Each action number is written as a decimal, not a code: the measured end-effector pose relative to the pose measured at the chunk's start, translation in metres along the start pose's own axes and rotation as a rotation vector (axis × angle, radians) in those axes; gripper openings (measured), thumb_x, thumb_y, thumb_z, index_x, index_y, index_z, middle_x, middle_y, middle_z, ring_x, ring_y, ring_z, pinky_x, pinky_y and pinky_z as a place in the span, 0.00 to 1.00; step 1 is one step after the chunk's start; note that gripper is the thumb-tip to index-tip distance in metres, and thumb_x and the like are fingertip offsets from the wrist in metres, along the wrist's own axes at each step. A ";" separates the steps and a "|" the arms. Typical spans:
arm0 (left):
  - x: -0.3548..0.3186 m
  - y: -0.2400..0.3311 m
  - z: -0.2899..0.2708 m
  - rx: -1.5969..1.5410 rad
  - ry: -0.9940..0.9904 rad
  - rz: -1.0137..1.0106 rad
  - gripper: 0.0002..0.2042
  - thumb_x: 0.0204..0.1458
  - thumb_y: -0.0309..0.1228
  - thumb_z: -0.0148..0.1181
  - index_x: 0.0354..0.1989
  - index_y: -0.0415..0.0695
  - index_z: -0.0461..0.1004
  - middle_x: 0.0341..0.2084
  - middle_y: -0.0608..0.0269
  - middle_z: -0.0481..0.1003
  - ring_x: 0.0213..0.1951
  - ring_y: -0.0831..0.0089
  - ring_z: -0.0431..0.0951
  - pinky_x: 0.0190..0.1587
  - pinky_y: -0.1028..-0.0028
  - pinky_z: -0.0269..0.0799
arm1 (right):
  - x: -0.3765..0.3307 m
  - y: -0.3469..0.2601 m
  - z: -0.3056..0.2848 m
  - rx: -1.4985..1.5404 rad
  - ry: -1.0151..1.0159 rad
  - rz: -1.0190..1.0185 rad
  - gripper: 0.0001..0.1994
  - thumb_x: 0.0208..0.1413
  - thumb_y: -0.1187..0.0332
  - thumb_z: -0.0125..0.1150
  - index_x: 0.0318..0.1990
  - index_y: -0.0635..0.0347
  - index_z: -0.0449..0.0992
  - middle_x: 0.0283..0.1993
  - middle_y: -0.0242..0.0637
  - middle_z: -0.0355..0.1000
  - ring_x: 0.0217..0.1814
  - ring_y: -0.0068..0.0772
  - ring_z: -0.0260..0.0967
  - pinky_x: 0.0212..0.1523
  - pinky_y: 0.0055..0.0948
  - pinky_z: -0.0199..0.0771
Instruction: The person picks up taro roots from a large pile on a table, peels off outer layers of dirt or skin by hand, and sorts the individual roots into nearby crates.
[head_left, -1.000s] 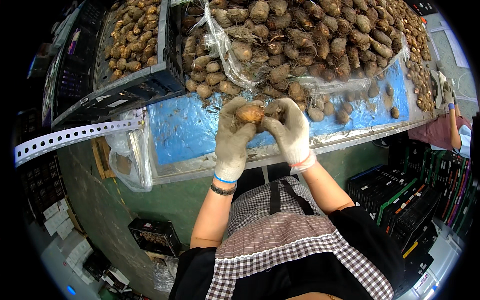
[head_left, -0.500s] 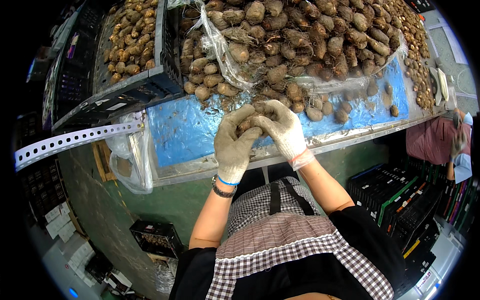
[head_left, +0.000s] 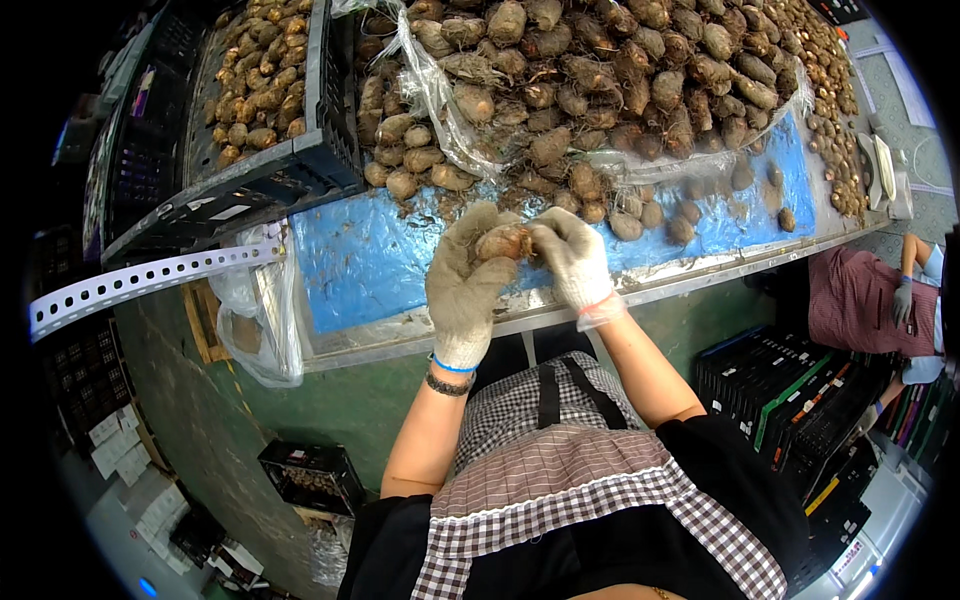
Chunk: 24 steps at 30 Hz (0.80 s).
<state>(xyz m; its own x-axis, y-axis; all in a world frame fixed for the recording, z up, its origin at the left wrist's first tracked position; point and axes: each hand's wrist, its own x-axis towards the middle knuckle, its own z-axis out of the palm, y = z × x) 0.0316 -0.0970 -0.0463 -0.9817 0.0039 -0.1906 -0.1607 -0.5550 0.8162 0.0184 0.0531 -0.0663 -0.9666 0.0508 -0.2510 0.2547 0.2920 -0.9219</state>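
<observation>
My left hand (head_left: 462,275), in a soiled white knit glove, cradles a brown, hairy taro corm (head_left: 503,242) with the fingers wrapped behind it. The gloved right hand (head_left: 575,262) pinches at the right end of this corm, where shreds of fibrous skin stick out. Both hands are just above the blue plastic sheet (head_left: 360,265) near the table's front edge. Beyond them lies a large heap of unpeeled taro corms (head_left: 610,85), partly on clear plastic film (head_left: 440,95). Loose root fibres and soil are scattered beside the hands.
A black crate (head_left: 235,195) of cleaner-looking corms stands on the left. Smaller corms (head_left: 835,130) spread along the right side. Stacked black crates (head_left: 790,390) stand on the floor at right, with another person (head_left: 870,300) beside them. A perforated metal strip (head_left: 160,275) juts out leftward.
The right hand has shifted slightly right and turned, exposing the corm in my left hand. At the right, the other person has moved further into view, reaching down toward the stacked crates.
</observation>
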 end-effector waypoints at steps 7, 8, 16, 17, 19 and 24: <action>-0.001 -0.014 0.002 0.276 0.060 0.163 0.18 0.53 0.15 0.56 0.54 0.34 0.72 0.51 0.56 0.73 0.47 0.73 0.75 0.51 0.75 0.73 | -0.015 -0.025 -0.001 0.344 -0.164 -0.088 0.23 0.58 0.71 0.62 0.61 0.65 0.68 0.51 0.41 0.74 0.49 0.25 0.72 0.50 0.26 0.74; -0.001 -0.015 0.002 0.331 0.083 0.190 0.17 0.53 0.16 0.56 0.52 0.34 0.74 0.50 0.56 0.73 0.45 0.74 0.75 0.49 0.76 0.73 | -0.014 -0.025 -0.002 0.383 -0.174 -0.080 0.24 0.58 0.71 0.63 0.61 0.65 0.68 0.51 0.41 0.73 0.50 0.26 0.72 0.51 0.27 0.74; 0.006 0.005 0.015 0.362 0.073 -0.005 0.14 0.52 0.19 0.61 0.48 0.36 0.77 0.47 0.61 0.75 0.44 0.74 0.76 0.48 0.76 0.74 | -0.010 -0.011 -0.011 -0.018 -0.088 -0.342 0.25 0.52 0.73 0.66 0.59 0.64 0.69 0.50 0.45 0.72 0.46 0.37 0.74 0.46 0.32 0.75; 0.006 0.003 0.014 0.499 0.047 0.092 0.14 0.52 0.20 0.61 0.48 0.36 0.77 0.47 0.60 0.75 0.45 0.73 0.76 0.49 0.76 0.73 | -0.009 -0.011 -0.010 -0.088 -0.058 -0.412 0.25 0.51 0.73 0.65 0.59 0.64 0.70 0.49 0.46 0.72 0.45 0.40 0.74 0.45 0.33 0.75; 0.005 -0.004 0.006 0.767 -0.004 0.288 0.14 0.51 0.21 0.63 0.48 0.36 0.77 0.47 0.57 0.75 0.47 0.70 0.77 0.50 0.76 0.73 | -0.008 -0.012 -0.008 -0.141 -0.024 -0.496 0.24 0.50 0.75 0.65 0.57 0.64 0.71 0.48 0.48 0.73 0.44 0.45 0.74 0.44 0.34 0.75; 0.008 -0.012 0.010 0.672 0.075 0.364 0.10 0.54 0.22 0.62 0.44 0.35 0.77 0.44 0.56 0.76 0.43 0.72 0.77 0.45 0.75 0.74 | -0.008 -0.017 0.000 -0.142 0.045 -0.562 0.23 0.48 0.76 0.65 0.55 0.63 0.73 0.46 0.49 0.73 0.44 0.50 0.74 0.44 0.36 0.76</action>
<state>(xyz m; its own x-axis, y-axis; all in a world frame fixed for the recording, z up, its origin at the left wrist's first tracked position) 0.0243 -0.0823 -0.0520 -0.9788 -0.1520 0.1371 0.1204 0.1144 0.9861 0.0221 0.0479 -0.0487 -0.9535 -0.1089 0.2810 -0.3006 0.4114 -0.8605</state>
